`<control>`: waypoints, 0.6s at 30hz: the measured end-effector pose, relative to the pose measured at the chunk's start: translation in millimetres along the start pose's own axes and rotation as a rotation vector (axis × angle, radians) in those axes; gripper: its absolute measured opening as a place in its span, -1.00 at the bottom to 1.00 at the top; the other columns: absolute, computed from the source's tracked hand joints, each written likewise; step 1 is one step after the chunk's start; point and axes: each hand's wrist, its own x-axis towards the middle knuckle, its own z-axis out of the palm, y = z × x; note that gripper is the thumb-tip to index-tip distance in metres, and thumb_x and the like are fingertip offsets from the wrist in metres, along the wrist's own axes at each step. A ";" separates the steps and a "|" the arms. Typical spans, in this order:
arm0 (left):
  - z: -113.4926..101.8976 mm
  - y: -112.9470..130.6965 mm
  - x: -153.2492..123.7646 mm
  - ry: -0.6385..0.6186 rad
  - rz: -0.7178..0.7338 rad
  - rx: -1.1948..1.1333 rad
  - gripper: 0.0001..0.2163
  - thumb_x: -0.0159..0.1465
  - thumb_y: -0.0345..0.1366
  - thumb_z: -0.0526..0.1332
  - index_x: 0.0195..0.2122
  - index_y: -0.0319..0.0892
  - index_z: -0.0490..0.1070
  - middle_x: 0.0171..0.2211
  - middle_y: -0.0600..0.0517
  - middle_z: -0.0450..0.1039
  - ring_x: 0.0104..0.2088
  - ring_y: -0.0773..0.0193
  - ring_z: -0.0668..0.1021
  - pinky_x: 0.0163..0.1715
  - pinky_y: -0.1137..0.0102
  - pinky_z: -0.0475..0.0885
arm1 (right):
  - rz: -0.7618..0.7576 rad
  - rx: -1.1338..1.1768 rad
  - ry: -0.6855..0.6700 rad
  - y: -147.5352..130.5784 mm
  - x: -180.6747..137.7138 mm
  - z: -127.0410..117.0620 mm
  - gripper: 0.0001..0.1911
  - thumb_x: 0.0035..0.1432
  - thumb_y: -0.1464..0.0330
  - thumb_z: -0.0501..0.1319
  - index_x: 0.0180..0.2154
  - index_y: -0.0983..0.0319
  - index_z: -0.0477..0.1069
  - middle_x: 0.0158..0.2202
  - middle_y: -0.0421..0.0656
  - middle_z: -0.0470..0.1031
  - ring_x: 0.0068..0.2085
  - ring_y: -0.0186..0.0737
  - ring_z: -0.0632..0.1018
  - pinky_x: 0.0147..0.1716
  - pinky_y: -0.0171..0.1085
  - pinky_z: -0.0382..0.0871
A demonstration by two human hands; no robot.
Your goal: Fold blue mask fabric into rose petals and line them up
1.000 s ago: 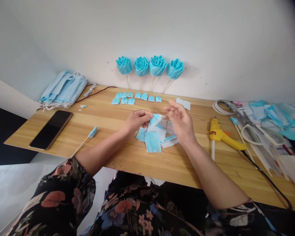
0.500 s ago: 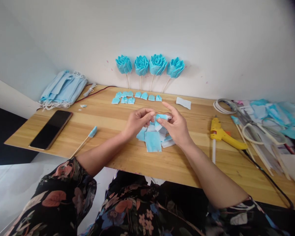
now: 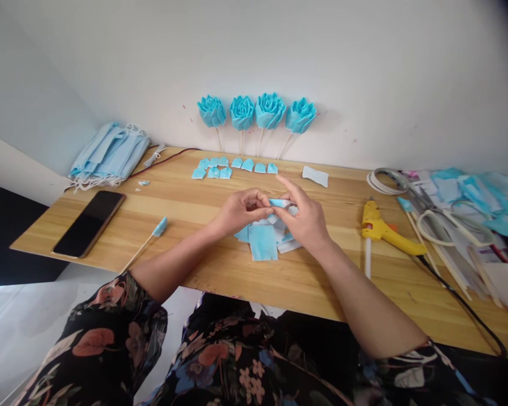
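Between my two hands is a small light-blue fabric piece (image 3: 279, 202) with a white underside, partly folded. My left hand (image 3: 244, 212) pinches its left side between thumb and fingers. From the other side my right hand (image 3: 301, 216) grips it with the thumb, its index finger stretched out over the table. Beneath the hands lies a loose pile of cut blue and white fabric squares (image 3: 263, 243), partly hidden by them. Beyond the hands, several small folded blue petals (image 3: 248, 164) sit in short rows.
Several blue fabric flowers (image 3: 242, 113) on sticks lean against the wall. On the left are stacked face masks (image 3: 108, 151), a phone (image 3: 88, 223) and a blue-tipped stick (image 3: 160, 226). To the right lie a yellow glue gun (image 3: 376, 228), tape rolls (image 3: 385, 181), scissors (image 3: 436, 225) and fabric scraps (image 3: 469, 192).
The fabric piece has been folded over into a narrower strip. My left thumb has come down onto it, and the left fingers have closed in next to the right thumb.
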 end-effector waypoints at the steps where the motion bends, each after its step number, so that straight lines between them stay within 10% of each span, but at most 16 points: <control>1: -0.3 0.2 0.0 0.002 -0.003 0.025 -0.80 0.12 -0.26 0.39 -0.40 -0.20 0.38 -0.50 0.09 0.41 -0.51 0.46 0.42 -0.50 0.49 0.30 | -0.014 -0.018 -0.009 0.7 0.2 -0.7 -0.38 0.10 0.41 0.32 0.20 -0.05 0.37 -0.24 -0.23 0.63 -0.25 -0.14 0.60 -0.13 -0.11 0.50; 18: -7.6 6.3 -2.0 -0.122 0.052 0.414 -0.86 0.22 -0.32 0.27 -0.47 -0.17 0.38 -0.56 0.09 0.43 -0.52 0.41 0.38 -0.44 0.45 0.25 | -0.177 -0.121 -0.176 6.1 2.5 -9.1 -0.36 0.13 0.38 0.32 0.24 -0.08 0.34 -0.21 -0.23 0.64 -0.15 -0.09 0.63 -0.11 -0.11 0.54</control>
